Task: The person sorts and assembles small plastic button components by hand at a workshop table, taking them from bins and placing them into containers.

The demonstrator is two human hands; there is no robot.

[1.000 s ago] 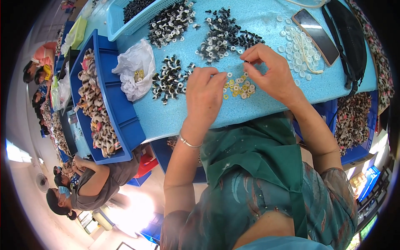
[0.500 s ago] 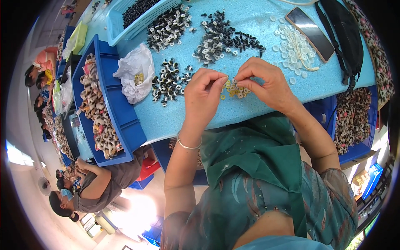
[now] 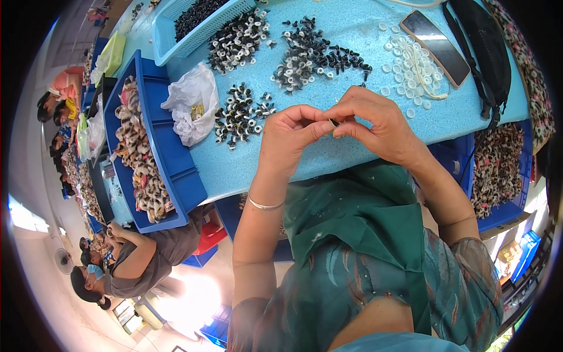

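Note:
My left hand (image 3: 290, 136) and my right hand (image 3: 375, 122) meet over the near part of the blue table, fingertips pinched together. Between them a small black peg (image 3: 335, 122) shows, mostly covered by thumbs and fingers. Just beyond the hands spreads a pile of black pegs (image 3: 346, 59), some of them with pale rings. To their left lies a heap of black pegs with white and yellowish rings (image 3: 237, 117). The yellow rings seen earlier are hidden behind my hands.
Clear round discs (image 3: 404, 70) lie at the right beside a phone (image 3: 437, 47) and a black bag (image 3: 487, 53). A white plastic bag (image 3: 193, 100) and a blue bin (image 3: 176, 146) of furry pieces stand left. Beyond are a ringed-peg pile (image 3: 239, 41) and a light-blue basket (image 3: 205, 35).
My hands have closed in on each other and come slightly nearer to me. They now cover the yellow rings, and a dark peg shows between the fingertips.

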